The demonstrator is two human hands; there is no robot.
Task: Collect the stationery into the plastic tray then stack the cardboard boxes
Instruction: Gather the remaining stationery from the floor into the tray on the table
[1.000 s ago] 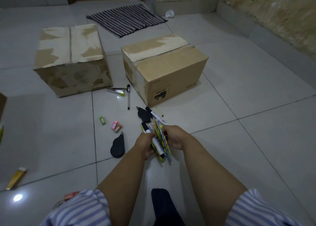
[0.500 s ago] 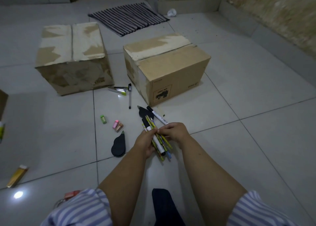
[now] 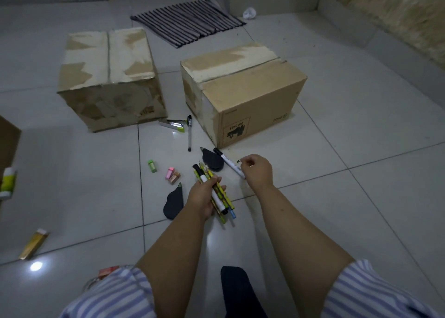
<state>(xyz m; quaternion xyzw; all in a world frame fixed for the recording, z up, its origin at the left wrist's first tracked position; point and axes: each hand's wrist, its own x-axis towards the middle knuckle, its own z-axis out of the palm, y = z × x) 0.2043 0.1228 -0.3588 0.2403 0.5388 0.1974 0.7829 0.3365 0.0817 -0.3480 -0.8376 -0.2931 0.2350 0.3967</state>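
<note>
Left grip (image 3: 201, 198) clutches the pen bundle (image 3: 219, 197), long axis pointing away, slightly leftward.

The right grip (image 3: 256, 171) has been taken off the bundle of pens and pencils (image 3: 218, 193), on which both grips were closed half a second ago. It has been carried forward and to the right, and is now held with curled fingers over the near end of the white marker (image 3: 228, 165) on the floor. Whether the marker is touched cannot be told. The bundle is now held by the left grip (image 3: 202, 197) alone.
</note>
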